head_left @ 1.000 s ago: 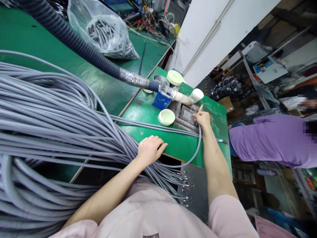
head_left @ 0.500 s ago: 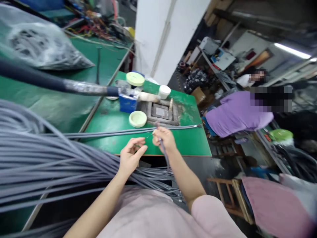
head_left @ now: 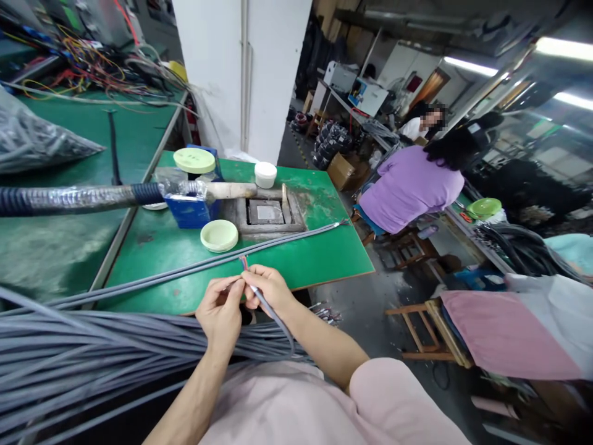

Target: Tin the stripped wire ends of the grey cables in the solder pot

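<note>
A grey cable (head_left: 277, 315) runs up through my right hand (head_left: 271, 289), which is closed around it near its stripped end. Thin coloured wires (head_left: 244, 261), some reddish, stick out beyond the fingers. My left hand (head_left: 221, 309) is closed in a pinch, thumb against forefinger, right beside the cable end and touching the right fingers. What it pinches is too small to make out. Both hands are above the near edge of the green table (head_left: 315, 262). Behind them, a pair of grey cables (head_left: 278, 240) lies across the table, wire ends at the right.
A thick bundle of grey cables (head_left: 92, 346) fills the lower left. Beyond the hands are a pale green dish (head_left: 219, 236), a square metal-framed unit (head_left: 273, 230), a blue box (head_left: 189, 211) with a hose (head_left: 83, 201), and a white tub (head_left: 265, 175). A person in purple (head_left: 407, 185) sits at right.
My left hand has gone from open, with fingers apart, to a pinch against the cable end. My right hand has moved left and slightly down in view. The whole view has turned.
</note>
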`<state>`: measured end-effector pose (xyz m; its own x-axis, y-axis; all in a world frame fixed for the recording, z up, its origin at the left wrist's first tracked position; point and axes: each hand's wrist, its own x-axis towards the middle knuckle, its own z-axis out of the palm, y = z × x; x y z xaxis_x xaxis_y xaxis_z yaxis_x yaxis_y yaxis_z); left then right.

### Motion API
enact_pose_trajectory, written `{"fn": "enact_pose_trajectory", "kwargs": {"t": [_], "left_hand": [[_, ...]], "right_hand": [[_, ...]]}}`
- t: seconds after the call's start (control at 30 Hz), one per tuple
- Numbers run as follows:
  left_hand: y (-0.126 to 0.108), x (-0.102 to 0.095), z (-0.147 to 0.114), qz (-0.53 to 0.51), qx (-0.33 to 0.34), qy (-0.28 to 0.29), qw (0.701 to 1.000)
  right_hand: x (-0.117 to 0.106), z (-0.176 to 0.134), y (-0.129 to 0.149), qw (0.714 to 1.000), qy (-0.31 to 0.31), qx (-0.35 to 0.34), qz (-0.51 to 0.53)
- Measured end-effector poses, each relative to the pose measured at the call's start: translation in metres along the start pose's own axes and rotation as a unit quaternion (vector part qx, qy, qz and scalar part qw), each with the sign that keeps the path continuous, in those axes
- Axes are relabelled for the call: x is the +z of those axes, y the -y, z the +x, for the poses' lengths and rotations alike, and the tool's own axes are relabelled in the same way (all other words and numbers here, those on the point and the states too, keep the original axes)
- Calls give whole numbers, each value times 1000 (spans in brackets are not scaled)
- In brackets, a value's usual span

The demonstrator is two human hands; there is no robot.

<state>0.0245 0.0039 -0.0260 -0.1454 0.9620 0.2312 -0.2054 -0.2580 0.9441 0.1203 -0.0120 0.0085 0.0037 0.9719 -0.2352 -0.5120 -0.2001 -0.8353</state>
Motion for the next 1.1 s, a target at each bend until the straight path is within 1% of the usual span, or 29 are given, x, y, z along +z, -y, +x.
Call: {"fn": "enact_pose_trajectory", "kwargs": {"t": [0.1, 0.17, 0.2, 0.23, 0.3, 0.33, 0.37, 0.4, 0.43, 0.5, 0.53, 0.57, 0.63, 0.7, 0.73, 0.8, 0.87, 0.9, 0.93, 1.0, 1.03, 1.1], "left_hand": [[-4, -7, 10, 8, 11, -37, 999], [-7, -13, 16, 32, 50, -57, 997], [-8, -15, 18, 55, 83, -51, 994], [-9, -16, 18, 83, 120, -33, 989], [-9, -15, 17, 135, 179, 31, 974], [-9, -14, 16, 147, 190, 65, 969], [-7, -12, 14, 144, 185, 89, 968], [-6, -9, 12, 126, 163, 98, 974], [-4, -6, 9, 95, 126, 93, 983], [-1, -2, 5, 10, 18, 66, 998], [0, -1, 3, -31, -45, 59, 997], [-1, -1, 1, -63, -108, 67, 990], [-3, -2, -2, -96, -220, 122, 963], [-6, -5, -4, -108, -296, 186, 931], [-8, -7, -5, -111, -313, 202, 921], [-10, -10, -8, -104, -315, 217, 918], [-13, -12, -12, -78, -304, 254, 915], [-14, -12, -14, -65, -302, 285, 907], [-15, -12, -17, -55, -302, 320, 896], [-18, -10, -23, -49, -298, 379, 874], [-19, -10, -25, -49, -295, 399, 867], [-21, -9, -29, -51, -291, 420, 858]], "right_hand": [[-11, -13, 0, 998, 41, 7, -48], [-20, -23, -2, 995, 69, 24, -68], [-25, -27, -5, 994, 75, 34, -66], [-29, -31, -8, 994, 76, 41, -60], [-33, -37, -15, 996, 69, 45, -39], [-34, -40, -18, 997, 64, 43, -27], [-34, -41, -22, 997, 59, 41, -16], [-34, -43, -25, 998, 53, 38, -6], [-33, -44, -27, 998, 44, 32, 6], [-30, -47, -31, 999, 21, 17, 26], [-29, -48, -34, 999, 7, 9, 32], [-28, -49, -36, 999, -7, 2, 32], [-28, -51, -39, 999, -30, -4, 16], [-29, -54, -39, 999, -45, -4, -25], [-30, -55, -36, 997, -55, -9, -60], [-34, -56, -25, 982, -97, -43, -153], [-38, -57, -9, 950, -146, -107, -254], [-39, -57, -1, 932, -156, -140, -297], [-39, -57, 7, 916, -151, -166, -332], [-37, -56, 18, 898, -110, -190, -381], [-35, -55, 21, 894, -86, -194, -394], [-30, -55, 24, 896, -49, -190, -399]]}}
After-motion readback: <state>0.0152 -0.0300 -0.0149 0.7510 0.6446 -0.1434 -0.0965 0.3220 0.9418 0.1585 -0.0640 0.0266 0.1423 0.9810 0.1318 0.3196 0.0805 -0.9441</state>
